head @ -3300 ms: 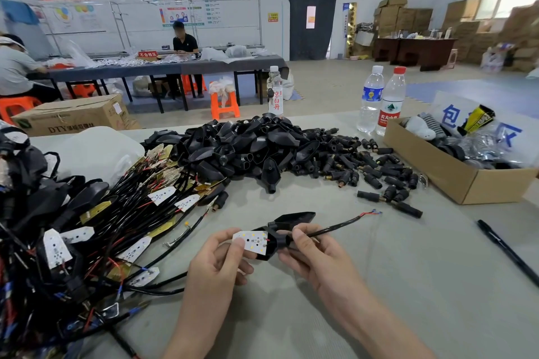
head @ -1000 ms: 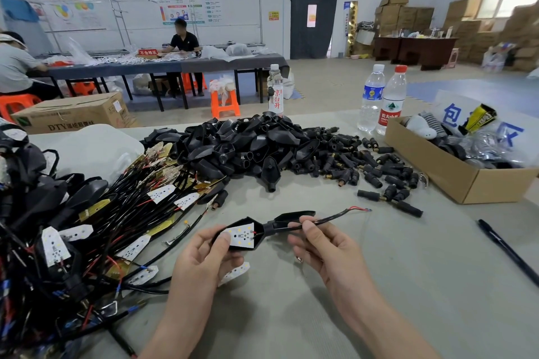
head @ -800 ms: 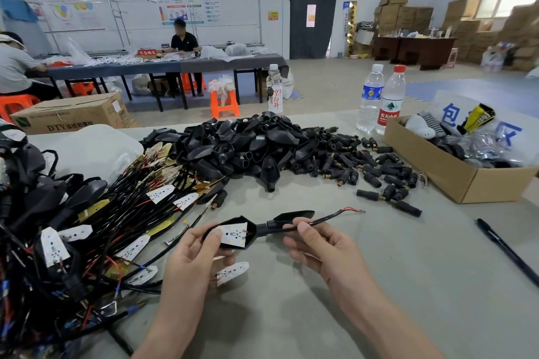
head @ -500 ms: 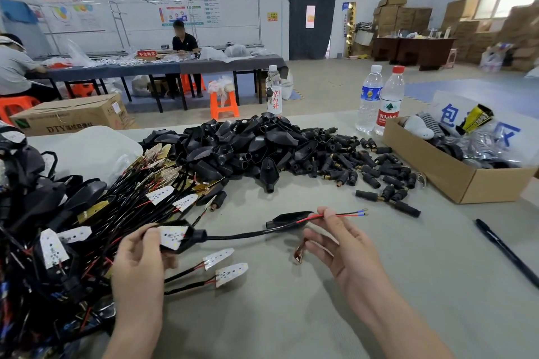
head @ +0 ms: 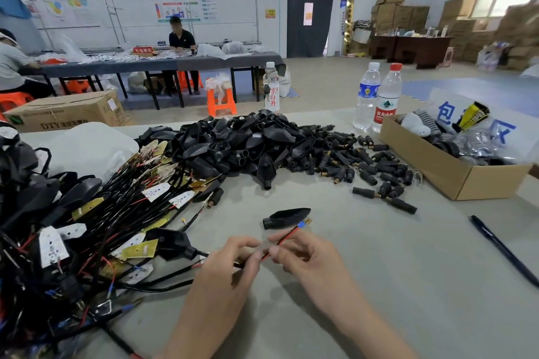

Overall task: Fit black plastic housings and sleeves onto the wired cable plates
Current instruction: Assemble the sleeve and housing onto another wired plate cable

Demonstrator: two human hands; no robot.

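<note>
My left hand (head: 233,259) and my right hand (head: 303,251) meet at the table's middle, and both pinch a thin red and black wire (head: 287,237). Its free end with small terminals (head: 304,223) points up and to the right. Just beyond it, a loose black housing (head: 287,217) lies on the table. A plate fitted in a black housing (head: 172,242) rests at the edge of the tangled pile of wired plates (head: 87,221) on the left. The heap of black housings (head: 248,143) and the scattered sleeves (head: 364,166) lie farther back.
An open cardboard box (head: 455,175) of parts stands at the right, with two water bottles (head: 376,96) behind it. A third bottle (head: 271,90) stands at the far edge. A black pen (head: 504,251) lies right of my hands. A white plastic bag (head: 81,148) sits back left.
My left hand carried the plate in its housing leftwards, set it down by the cable pile and came back. Both hands now pinch the wire near its end.
</note>
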